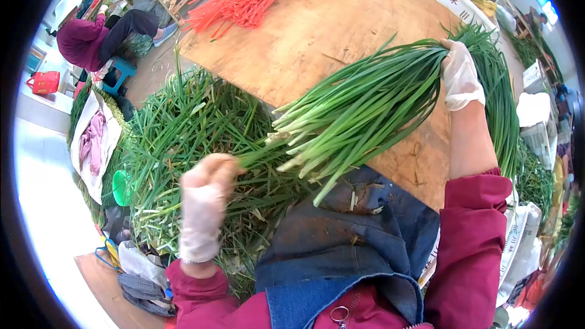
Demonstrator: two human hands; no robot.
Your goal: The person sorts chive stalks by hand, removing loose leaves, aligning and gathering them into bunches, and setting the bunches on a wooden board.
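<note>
A large bunch of long green stalks (372, 97) spreads over the wooden board, its pale ends pointing left. My right hand (463, 76), in a thin translucent glove, grips this bunch near its upper right. My left hand (209, 198), gloved too and slightly blurred, is closed on a few green leaves (256, 155) beside the pale ends. Below it lies a big heap of loose green leaves (195, 122). More long greens (496, 91) hang behind my right wrist.
A bundle of red ties (262, 0) lies on the wooden board (378, 6). At the upper left a person (85, 42) sits near a blue stool (120, 74). A green round object (121, 187) stands left of the heap. My blue apron (341, 237) carries scraps.
</note>
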